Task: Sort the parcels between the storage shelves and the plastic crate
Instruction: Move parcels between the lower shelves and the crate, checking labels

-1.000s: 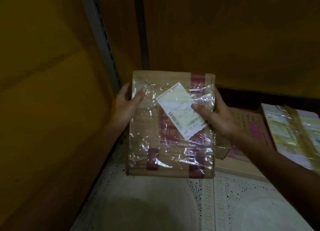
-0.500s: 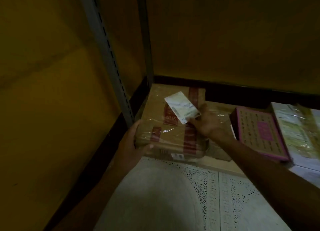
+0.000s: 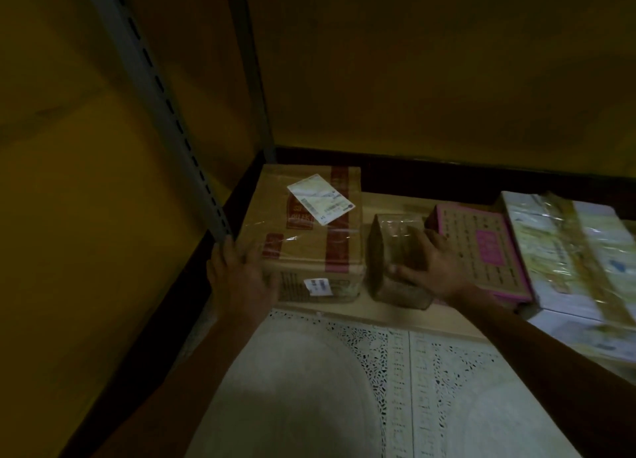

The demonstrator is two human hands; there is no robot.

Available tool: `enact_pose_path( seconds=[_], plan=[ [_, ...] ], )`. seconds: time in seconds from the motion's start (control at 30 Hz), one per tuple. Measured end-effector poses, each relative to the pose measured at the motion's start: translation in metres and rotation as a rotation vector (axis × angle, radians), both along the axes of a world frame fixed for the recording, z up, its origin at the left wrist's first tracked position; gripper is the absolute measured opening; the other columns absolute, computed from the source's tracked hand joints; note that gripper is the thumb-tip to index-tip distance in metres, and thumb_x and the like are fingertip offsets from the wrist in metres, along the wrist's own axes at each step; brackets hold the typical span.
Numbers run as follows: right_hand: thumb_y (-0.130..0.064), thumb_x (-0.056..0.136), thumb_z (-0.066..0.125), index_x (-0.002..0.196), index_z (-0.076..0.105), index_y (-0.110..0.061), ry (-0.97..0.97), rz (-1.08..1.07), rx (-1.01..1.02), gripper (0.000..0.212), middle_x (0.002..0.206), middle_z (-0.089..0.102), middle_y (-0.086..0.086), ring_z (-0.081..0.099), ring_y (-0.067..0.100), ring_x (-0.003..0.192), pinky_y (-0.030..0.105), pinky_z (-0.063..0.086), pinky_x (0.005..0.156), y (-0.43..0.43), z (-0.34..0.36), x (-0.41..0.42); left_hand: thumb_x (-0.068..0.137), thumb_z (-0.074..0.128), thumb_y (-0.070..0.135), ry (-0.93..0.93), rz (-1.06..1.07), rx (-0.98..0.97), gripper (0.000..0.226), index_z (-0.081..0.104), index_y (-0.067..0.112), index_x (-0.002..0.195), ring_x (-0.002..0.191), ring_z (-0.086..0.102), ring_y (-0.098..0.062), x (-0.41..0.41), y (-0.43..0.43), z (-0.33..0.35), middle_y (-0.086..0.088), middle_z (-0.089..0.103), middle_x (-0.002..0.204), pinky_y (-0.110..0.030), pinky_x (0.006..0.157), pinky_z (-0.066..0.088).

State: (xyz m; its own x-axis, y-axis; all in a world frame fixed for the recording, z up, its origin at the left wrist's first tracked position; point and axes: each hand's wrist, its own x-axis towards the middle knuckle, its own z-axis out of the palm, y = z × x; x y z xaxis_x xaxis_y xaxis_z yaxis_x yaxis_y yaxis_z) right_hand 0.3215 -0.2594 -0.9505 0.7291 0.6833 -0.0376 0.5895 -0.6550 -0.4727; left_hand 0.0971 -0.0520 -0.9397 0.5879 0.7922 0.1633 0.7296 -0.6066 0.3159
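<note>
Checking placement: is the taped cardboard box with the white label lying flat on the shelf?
Yes: the box lies flat on the shelf, label up.

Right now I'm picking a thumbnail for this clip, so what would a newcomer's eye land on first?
Probably the white shipping label on top of the brown taped box in the shelf's left corner, the brightest spot in a dim scene. Next, the left hand pressed against that box's left side and the right hand on the small wrapped parcel beside it. At right, the pink-edged box adds the only strong colour.
</note>
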Motion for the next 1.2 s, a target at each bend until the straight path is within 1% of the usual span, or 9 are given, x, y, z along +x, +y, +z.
enact_pose_path(
  seconds=[0.07, 0.13, 0.27, 0.37, 0.53, 0.67, 0.83, 1.0, 1.2],
  plan=[
    [-0.072, 0.072, 0.056, 0.149, -0.008, -0.029, -0.122, 0.123, -0.304, 0.11, 0.158, -0.002, 0.01, 0.0, 0.035, 0.144, 0.053, 0.006, 0.116, -0.019, -0.008, 0.006, 0.074, 0.067, 0.022, -0.062, -0.118, 0.108, 0.065, 0.042, 0.014, 0.134, 0.135, 0.021, -0.042, 0.008, -0.023, 0.0, -0.022, 0.029, 0.146, -0.057, 0.109, 0.017],
    [-0.073, 0.076, 0.05, 0.148, -0.014, -0.033, -0.264, 0.213, -0.475, 0.104, 0.159, -0.007, 0.009, -0.012, 0.034, 0.144, 0.056, -0.002, 0.116, -0.026, -0.02, 0.003, 0.069, 0.068, 0.011, -0.196, -0.389, 0.161, 0.058, 0.052, 0.011, 0.125, 0.122, 0.044, -0.035, 0.014, -0.053, -0.006, -0.019, 0.047, 0.134, -0.057, 0.096, 0.041],
    [-0.062, 0.084, 0.048, 0.148, 0.009, -0.039, -0.352, 0.19, -0.373, 0.079, 0.156, 0.023, 0.002, -0.004, 0.027, 0.146, 0.049, 0.002, 0.116, -0.028, -0.028, -0.003, 0.084, 0.054, 0.016, -0.161, -0.777, -0.141, 0.051, 0.042, 0.024, 0.133, 0.112, 0.041, 0.0, 0.023, -0.103, -0.031, 0.004, 0.038, 0.139, -0.016, 0.091, 0.043],
    [-0.06, 0.081, 0.055, 0.145, 0.028, -0.036, -0.272, 0.245, -0.196, 0.074, 0.148, 0.037, 0.007, 0.016, 0.023, 0.141, 0.035, 0.01, 0.114, -0.033, -0.022, -0.007, 0.088, 0.052, 0.025, -0.186, -0.69, -0.323, 0.058, 0.027, 0.029, 0.141, 0.122, 0.039, -0.004, 0.03, -0.111, -0.048, 0.008, 0.033, 0.141, -0.01, 0.089, 0.032],
    [-0.043, 0.073, 0.073, 0.113, 0.064, -0.026, 0.343, 0.121, 0.254, 0.045, 0.111, 0.067, -0.002, 0.063, 0.014, 0.104, 0.028, 0.052, 0.085, -0.044, 0.02, -0.009, 0.078, 0.067, 0.036, -0.273, -0.67, -0.231, 0.087, 0.009, 0.036, 0.143, 0.118, 0.043, -0.007, 0.039, -0.115, -0.038, 0.002, 0.029, 0.142, -0.019, 0.089, 0.042],
    [-0.053, 0.068, 0.062, 0.079, 0.071, -0.036, 0.605, 0.096, 0.455, 0.022, 0.078, 0.072, -0.021, 0.066, -0.008, 0.075, 0.005, 0.046, 0.061, -0.054, 0.066, -0.003, 0.062, 0.079, 0.042, -0.354, -0.599, -0.144, 0.11, -0.003, 0.053, 0.135, 0.126, 0.031, -0.016, 0.057, -0.118, -0.009, -0.005, 0.03, 0.142, -0.038, 0.099, 0.038],
    [-0.057, 0.081, 0.047, 0.111, 0.062, -0.013, 0.941, 0.132, 0.483, 0.055, 0.1, 0.067, 0.009, 0.065, 0.023, 0.094, 0.035, 0.052, 0.08, -0.056, 0.09, 0.008, 0.056, 0.074, 0.055, -0.509, -0.583, -0.503, 0.1, 0.004, 0.067, 0.127, 0.127, 0.036, -0.011, 0.067, -0.131, 0.017, 0.017, 0.034, 0.138, -0.038, 0.1, 0.033],
    [-0.072, 0.075, 0.038, 0.093, 0.068, -0.014, 0.766, 0.032, 0.544, 0.068, 0.078, 0.054, 0.009, 0.055, 0.02, 0.076, 0.028, 0.052, 0.069, -0.058, 0.087, 0.002, 0.056, 0.075, 0.052, -0.692, -0.46, -0.993, 0.049, 0.053, 0.051, 0.1, 0.085, 0.061, 0.013, 0.074, -0.138, 0.024, 0.034, 0.066, 0.09, -0.008, 0.065, 0.048],
    [-0.047, 0.076, 0.059, 0.096, 0.068, -0.018, 0.756, 0.059, 0.632, 0.036, 0.095, 0.069, 0.0, 0.065, 0.019, 0.096, 0.036, 0.051, 0.084, -0.063, 0.081, -0.004, 0.048, 0.079, 0.052, -0.702, -0.292, -1.36, 0.063, 0.062, 0.029, 0.105, 0.092, 0.068, -0.015, 0.076, -0.13, 0.021, 0.006, 0.072, 0.101, -0.033, 0.07, 0.056]
  ],
)
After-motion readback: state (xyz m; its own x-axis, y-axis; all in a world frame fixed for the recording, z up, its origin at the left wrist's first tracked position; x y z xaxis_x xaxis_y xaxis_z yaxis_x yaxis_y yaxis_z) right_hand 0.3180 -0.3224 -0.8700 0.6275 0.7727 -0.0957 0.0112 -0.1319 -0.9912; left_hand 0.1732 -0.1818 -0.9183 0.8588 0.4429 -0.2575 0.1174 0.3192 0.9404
